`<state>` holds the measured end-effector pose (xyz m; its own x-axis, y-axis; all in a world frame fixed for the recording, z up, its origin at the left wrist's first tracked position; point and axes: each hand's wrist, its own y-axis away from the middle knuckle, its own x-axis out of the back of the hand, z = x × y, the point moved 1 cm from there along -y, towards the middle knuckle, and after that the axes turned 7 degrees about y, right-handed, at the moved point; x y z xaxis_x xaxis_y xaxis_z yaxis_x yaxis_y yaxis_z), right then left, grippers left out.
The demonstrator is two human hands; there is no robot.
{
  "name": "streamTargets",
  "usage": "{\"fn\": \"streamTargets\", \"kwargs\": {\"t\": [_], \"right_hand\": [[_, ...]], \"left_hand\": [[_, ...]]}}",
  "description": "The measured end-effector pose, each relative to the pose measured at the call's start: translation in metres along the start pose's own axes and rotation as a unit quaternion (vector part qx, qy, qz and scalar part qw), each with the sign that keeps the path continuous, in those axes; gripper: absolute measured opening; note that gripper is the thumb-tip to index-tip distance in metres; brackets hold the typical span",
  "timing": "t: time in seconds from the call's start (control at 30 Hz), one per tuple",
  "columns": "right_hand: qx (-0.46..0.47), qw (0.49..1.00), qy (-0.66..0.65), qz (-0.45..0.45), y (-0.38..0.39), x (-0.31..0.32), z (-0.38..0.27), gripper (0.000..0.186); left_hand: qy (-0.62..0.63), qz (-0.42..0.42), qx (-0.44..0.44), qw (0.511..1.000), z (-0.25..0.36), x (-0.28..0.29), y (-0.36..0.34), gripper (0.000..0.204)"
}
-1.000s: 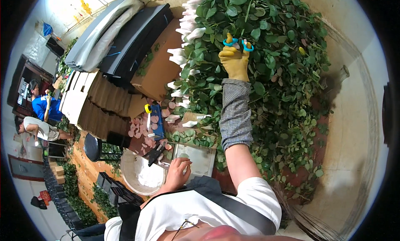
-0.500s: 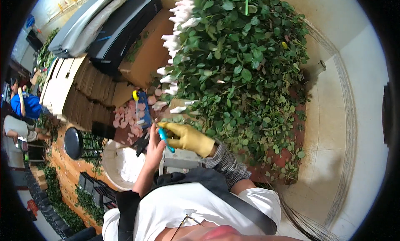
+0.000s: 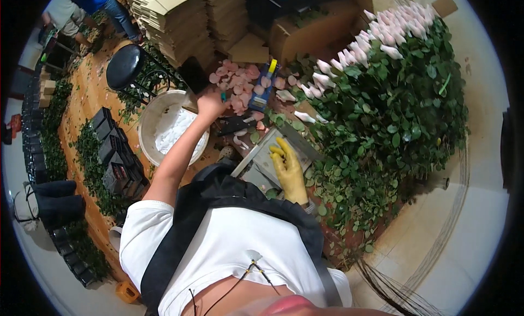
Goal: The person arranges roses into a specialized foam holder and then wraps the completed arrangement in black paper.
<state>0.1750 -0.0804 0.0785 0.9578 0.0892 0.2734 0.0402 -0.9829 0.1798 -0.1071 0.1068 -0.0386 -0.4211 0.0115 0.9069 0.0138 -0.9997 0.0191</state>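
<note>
My bare left hand (image 3: 212, 104) is stretched out to the left, beside a black flat panel (image 3: 192, 75) and a heap of pink petals (image 3: 240, 81). Its fingers are curled, and a bit of turquoise tool (image 3: 222, 96) shows at their edge; most of that tool is hidden. In a yellow rubber glove, my right hand (image 3: 286, 166) hovers over a grey metal stand (image 3: 256, 164), fingers loosely bent and apart, with nothing visible in them. To its right rises a big pile of leafy rose stems (image 3: 382, 114), the pale pink blooms (image 3: 355, 51) wrapped in white sleeves.
A white bucket (image 3: 143, 127) with white pieces inside stands below my left forearm. Behind it is a black round stool (image 3: 124, 67). Stacked cardboard (image 3: 180, 32) fills the back, and a blue box (image 3: 261, 97) lies among the petals. People stand at the far left.
My hands have come apart: the left went out leftward with the turquoise tool, while the gloved right stayed near the stand. The whole view has turned, shifting the roses rightward.
</note>
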Motion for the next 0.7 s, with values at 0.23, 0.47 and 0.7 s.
{"fn": "streamTargets", "kwargs": {"t": [0.23,0.47,0.7], "right_hand": [[-0.053,0.957,0.225,0.177,0.015,-0.02,-0.001,0.05],[-0.007,0.936,0.296,0.192,0.016,-0.016,0.007,0.043],[-0.058,0.934,0.317,0.158,0.015,-0.019,0.006,0.041]], "left_hand": [[0.086,-0.075,-0.147,0.983,0.04,0.07,-0.029,0.05],[0.022,0.334,-0.327,0.884,0.1,0.349,-0.236,0.037],[-0.331,0.246,-0.333,0.848,0.066,0.389,-0.459,0.06]]}}
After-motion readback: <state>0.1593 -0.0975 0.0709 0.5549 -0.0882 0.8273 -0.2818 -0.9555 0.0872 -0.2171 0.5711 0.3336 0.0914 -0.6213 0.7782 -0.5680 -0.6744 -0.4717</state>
